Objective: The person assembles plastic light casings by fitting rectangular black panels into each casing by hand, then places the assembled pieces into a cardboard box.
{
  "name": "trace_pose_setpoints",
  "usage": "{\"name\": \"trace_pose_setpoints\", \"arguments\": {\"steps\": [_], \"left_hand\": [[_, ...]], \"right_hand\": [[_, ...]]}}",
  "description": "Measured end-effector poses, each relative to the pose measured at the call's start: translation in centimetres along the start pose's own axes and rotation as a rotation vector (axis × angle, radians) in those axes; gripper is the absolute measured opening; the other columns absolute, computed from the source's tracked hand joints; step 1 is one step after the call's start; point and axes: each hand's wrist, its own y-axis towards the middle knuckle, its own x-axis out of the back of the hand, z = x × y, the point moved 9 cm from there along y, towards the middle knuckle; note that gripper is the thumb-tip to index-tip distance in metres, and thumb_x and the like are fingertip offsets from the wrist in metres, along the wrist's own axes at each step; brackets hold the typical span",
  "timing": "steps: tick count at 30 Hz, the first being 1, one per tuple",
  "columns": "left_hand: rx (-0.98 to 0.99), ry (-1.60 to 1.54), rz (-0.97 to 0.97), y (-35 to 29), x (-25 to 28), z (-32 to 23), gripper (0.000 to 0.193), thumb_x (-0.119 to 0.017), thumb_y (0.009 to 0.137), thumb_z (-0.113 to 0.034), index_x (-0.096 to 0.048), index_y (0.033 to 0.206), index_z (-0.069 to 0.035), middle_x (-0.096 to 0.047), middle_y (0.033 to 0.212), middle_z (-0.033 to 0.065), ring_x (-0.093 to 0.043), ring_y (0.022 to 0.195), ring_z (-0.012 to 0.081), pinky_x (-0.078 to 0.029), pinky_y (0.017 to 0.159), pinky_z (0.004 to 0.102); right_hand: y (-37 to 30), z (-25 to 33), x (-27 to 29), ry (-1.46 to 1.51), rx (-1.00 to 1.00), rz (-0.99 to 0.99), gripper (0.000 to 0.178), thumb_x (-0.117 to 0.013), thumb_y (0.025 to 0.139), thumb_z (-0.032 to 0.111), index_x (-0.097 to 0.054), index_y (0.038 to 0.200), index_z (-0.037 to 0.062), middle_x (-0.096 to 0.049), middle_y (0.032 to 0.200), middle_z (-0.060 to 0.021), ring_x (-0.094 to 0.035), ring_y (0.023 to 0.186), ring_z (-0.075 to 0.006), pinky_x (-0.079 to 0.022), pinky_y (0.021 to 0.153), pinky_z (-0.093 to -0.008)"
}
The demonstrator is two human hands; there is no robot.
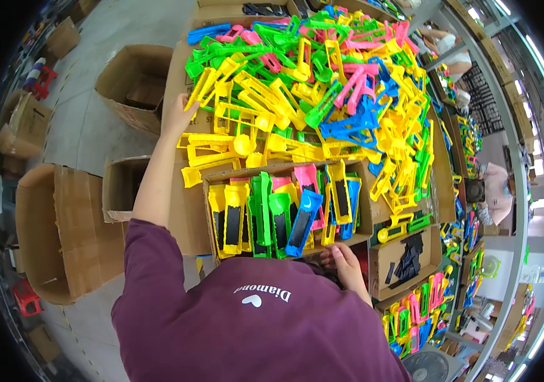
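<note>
My left hand (pixel 179 116) reaches to the left edge of a big heap of coloured plastic pieces (pixel 284 105). Its fingers are closed on a yellow plastic frame (pixel 204 88), long and open in the middle; the grip is partly hidden. Close to my body, my right hand (pixel 349 268) is at the front edge of a cardboard box (pixel 364 219), fingers curled together; what they hold, if anything, cannot be made out. Inside that box stand yellow, green, pink and blue pieces with black strips, among them a blue piece (pixel 304 223) and a green piece (pixel 280 223).
A small carton (pixel 434 254) of loose black strips (pixel 405 258) stands to the right, with more finished-looking coloured pieces (pixel 415 312) nearer me. Large cardboard boxes (pixel 90 235) stand on the floor at left. A fan (pixel 428 366) is at lower right; another person (pixel 496 191) is farther right.
</note>
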Motion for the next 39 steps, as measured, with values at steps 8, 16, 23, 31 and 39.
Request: {"name": "trace_pose_setpoints", "arguments": {"steps": [8, 16, 23, 31, 39], "left_hand": [[-0.076, 0.093, 0.253, 3.3, -4.4, 2.5, 0.027, -0.068, 0.071, -0.024, -0.058, 0.078, -0.001, -0.059, 0.069, 0.0084, -0.054, 0.061, 0.0166, -0.043, 0.057, 0.0299], [0.409, -0.608, 0.251, 1.9, -1.4, 4.2, 0.022, -0.055, 0.080, -0.020, -0.051, 0.091, -0.001, -0.055, 0.084, 0.0086, -0.056, 0.076, 0.0189, -0.044, 0.060, 0.0271], [0.282, -0.823, 0.493, -6.1, 1.0, -7.0, 0.031, -0.052, 0.080, -0.012, -0.045, 0.108, -0.002, -0.054, 0.100, 0.0115, -0.055, 0.092, 0.0239, -0.045, 0.075, 0.0341], [0.238, -0.469, 0.435, -22.9, -0.3, -20.6, 0.039, -0.061, 0.071, 0.002, -0.044, 0.105, -0.002, -0.056, 0.104, 0.0117, -0.057, 0.088, 0.0166, -0.046, 0.075, 0.0257], [-0.050, -0.125, 1.293, -31.3, -3.7, -26.5, 0.044, -0.072, 0.067, -0.015, -0.052, 0.104, -0.003, -0.055, 0.105, 0.0044, -0.050, 0.095, 0.0117, -0.040, 0.081, 0.0253]], "right_hand": [[-1.3, -1.7, 3.8, 0.068, 0.095, -0.096, 0.023, -0.041, 0.091, 0.021, -0.050, 0.100, 0.0022, -0.057, 0.082, -0.0056, -0.054, 0.071, -0.0106, -0.044, 0.063, -0.0228], [-1.7, -4.3, 18.7, -0.092, 0.131, -0.547, 0.022, -0.046, 0.086, 0.020, -0.054, 0.094, 0.0014, -0.059, 0.075, -0.0074, -0.056, 0.065, -0.0140, -0.046, 0.060, -0.0267], [-0.6, -13.5, 37.1, -0.806, -0.239, -1.048, 0.025, -0.057, 0.071, 0.024, -0.060, 0.086, 0.0049, -0.061, 0.080, -0.0174, -0.059, 0.078, -0.0327, -0.046, 0.072, -0.0378], [0.6, -20.0, 35.3, -0.941, -0.123, -0.797, 0.040, -0.064, 0.065, 0.029, -0.056, 0.091, 0.0002, -0.058, 0.085, -0.0222, -0.056, 0.084, -0.0362, -0.045, 0.074, -0.0423], [0.7, 1.1, 32.0, -0.172, 0.540, -0.922, 0.019, -0.064, 0.074, 0.010, -0.051, 0.084, -0.0002, -0.054, 0.074, -0.0041, -0.049, 0.064, -0.0124, -0.042, 0.061, -0.0228]]}}
